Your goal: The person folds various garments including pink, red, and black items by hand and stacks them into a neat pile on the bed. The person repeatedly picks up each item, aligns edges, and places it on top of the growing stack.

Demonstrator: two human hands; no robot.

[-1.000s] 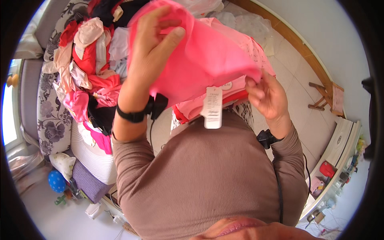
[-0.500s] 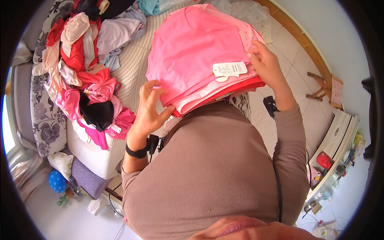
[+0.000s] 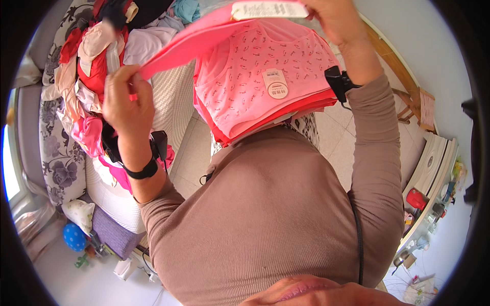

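A plain pink sleeveless top [image 3: 196, 41] is stretched between my two hands, raised above a stack of garments on my lap. My left hand [image 3: 127, 102] pinches its left corner, over the sofa side. At the upper right, my right hand [image 3: 337, 20] is closed on the other end, its fingertips partly cut off by the picture's rim. A white tag [image 3: 268, 9] hangs along the top's near edge. Uppermost on the stack lies a pink patterned top [image 3: 240, 81] with a paper label [image 3: 276, 84]. Red garments [image 3: 311, 104] show beneath it.
Left of me, a heap of mixed clothes [image 3: 97, 66] covers part of a sofa with a ribbed cream cover [image 3: 171, 102]. A small wooden stool [image 3: 408, 104] and a white cabinet [image 3: 431, 163] stand at the right. A blue spotted balloon [image 3: 74, 236] is at lower left.
The plain pink top has come up off the stack, uncovering the patterned one. My left hand has moved left and up, my right hand up and away.
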